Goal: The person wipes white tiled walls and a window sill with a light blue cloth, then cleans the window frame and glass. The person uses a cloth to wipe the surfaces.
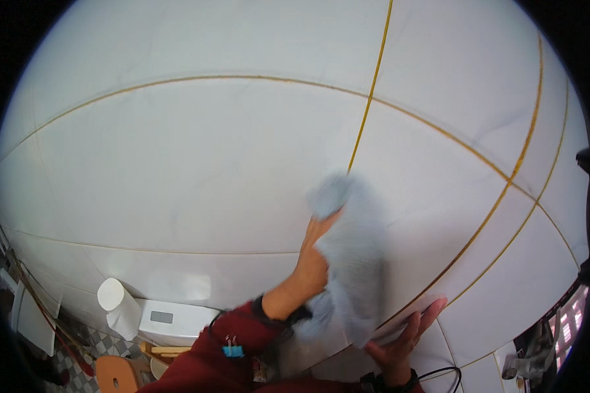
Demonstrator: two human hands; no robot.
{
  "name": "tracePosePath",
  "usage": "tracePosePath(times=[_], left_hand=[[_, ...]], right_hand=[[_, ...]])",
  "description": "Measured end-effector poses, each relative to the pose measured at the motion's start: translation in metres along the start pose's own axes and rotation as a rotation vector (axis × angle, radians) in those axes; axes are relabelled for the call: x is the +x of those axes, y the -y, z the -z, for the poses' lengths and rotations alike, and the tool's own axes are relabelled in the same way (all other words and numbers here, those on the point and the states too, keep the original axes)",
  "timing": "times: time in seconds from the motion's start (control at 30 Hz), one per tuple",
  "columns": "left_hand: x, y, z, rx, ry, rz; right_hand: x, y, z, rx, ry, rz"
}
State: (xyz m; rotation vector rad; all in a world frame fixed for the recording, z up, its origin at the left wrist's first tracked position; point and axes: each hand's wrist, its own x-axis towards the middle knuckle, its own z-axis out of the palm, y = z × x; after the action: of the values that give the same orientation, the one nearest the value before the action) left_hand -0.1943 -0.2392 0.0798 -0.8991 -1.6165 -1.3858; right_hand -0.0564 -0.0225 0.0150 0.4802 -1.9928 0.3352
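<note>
My left hand is shut on a light blue cloth, pressed against a white tiled wall with yellow grout lines. Motion blurs the cloth, and its upper part covers some of a vertical grout line. Its loose length hangs down past my wrist. To the lower right, my right hand holds nothing, with fingers apart, close to the wall's corner edge. The cloth's lower tip is by its thumb; whether they touch I cannot tell.
Below at left is a white toilet cistern with a white paper roll on or beside it. An orange plastic stool stands on the checked floor. A black cable loops near my right wrist. A blue binder clip is on my left sleeve.
</note>
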Motion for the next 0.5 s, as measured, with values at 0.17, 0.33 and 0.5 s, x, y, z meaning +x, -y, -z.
tracePosePath(times=[0.17,0.33,0.5], left_hand=[[-0.099,0.037,0.023,-0.328,0.130,0.273],[0.019,0.016,0.117,-1.088,-0.048,0.395],[0.173,-0.031,0.104,0.654,-0.432,-0.425]], right_hand=[[0.004,0.002,0.001,-0.052,0.014,0.045],[0.005,0.005,0.000,-0.048,-0.019,0.043],[0.005,0.003,-0.007,-0.068,-0.054,0.049]])
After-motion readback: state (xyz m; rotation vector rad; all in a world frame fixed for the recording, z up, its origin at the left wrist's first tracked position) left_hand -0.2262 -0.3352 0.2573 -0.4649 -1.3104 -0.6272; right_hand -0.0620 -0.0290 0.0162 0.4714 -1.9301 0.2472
